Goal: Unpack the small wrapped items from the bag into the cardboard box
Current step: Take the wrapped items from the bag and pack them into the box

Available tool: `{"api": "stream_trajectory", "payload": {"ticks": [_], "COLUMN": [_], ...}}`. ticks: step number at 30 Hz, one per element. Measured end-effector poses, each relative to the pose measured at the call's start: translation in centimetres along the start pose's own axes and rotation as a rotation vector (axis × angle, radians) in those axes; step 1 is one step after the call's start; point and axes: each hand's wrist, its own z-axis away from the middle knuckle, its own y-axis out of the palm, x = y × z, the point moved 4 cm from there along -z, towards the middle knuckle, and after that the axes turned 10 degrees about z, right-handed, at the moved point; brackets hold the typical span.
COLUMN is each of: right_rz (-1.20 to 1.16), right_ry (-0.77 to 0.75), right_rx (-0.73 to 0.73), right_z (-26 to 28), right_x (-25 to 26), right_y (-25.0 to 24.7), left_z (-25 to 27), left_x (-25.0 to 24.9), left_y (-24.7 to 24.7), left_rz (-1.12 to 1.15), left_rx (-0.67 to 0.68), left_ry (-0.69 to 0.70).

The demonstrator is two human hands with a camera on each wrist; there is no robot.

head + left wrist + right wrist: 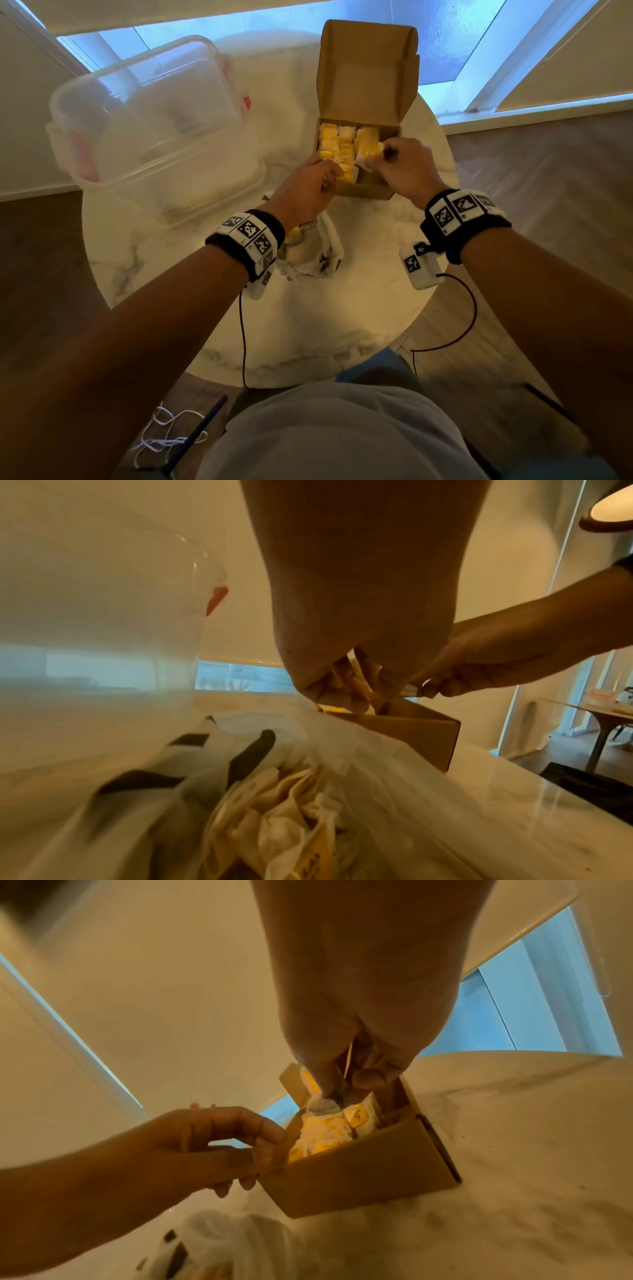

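Note:
The cardboard box stands lid-open on the table, packed with several yellow-and-white wrapped items. Over the box's near right part, my right hand pinches one wrapped item by its white twisted end, low among the others. My left hand curls its fingers round the box's near-left corner wall. The translucent bag with black print lies under my left wrist, just in front of the box, and more wrapped items show inside it.
A large clear plastic container with red clasps stands left of the box, close to my left hand. The round marble table ends near my body and to the right of the box. Thin black cables hang from both wristbands.

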Motion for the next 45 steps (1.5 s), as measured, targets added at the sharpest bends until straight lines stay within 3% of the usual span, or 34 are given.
{"api": "stream_trajectory", "payload": {"ticks": [7,14,20,28,35,39,45], "right_rz": [0.277,0.192,0.142,0.391,0.321,0.395,0.306], "right_ry": [-0.004,0.05,-0.068,-0.096,-0.118,-0.141,-0.07], "right_rx": [0.145,0.048,0.075,0.075,0.072,0.097,0.099], "right_z": [-3.7,-4.3,-4.0,-4.8,-4.7,-4.5,-4.6], "right_x": [0.1,0.8,0.8,0.3,-0.3,-0.2,0.0], "right_y": [2.9,3.4,3.9,5.4,4.8,4.6,4.8], "left_z": [-1.4,-1.4,-1.5,-1.2,-1.2,-1.2,-1.1], "left_x": [2.3,2.8,2.6,2.7,2.5,2.4,2.2], "left_y": [1.8,1.8,1.6,1.7,1.7,1.8,1.7], "left_rz": [-0.077,-0.043,-0.027,-0.02,-0.031,-0.039,-0.036], "left_rx": [0.001,0.002,-0.026,-0.012,-0.01,-0.003,-0.015], "left_ry": [-0.006,-0.014,-0.002,-0.01,-0.019,-0.025,-0.027]}}
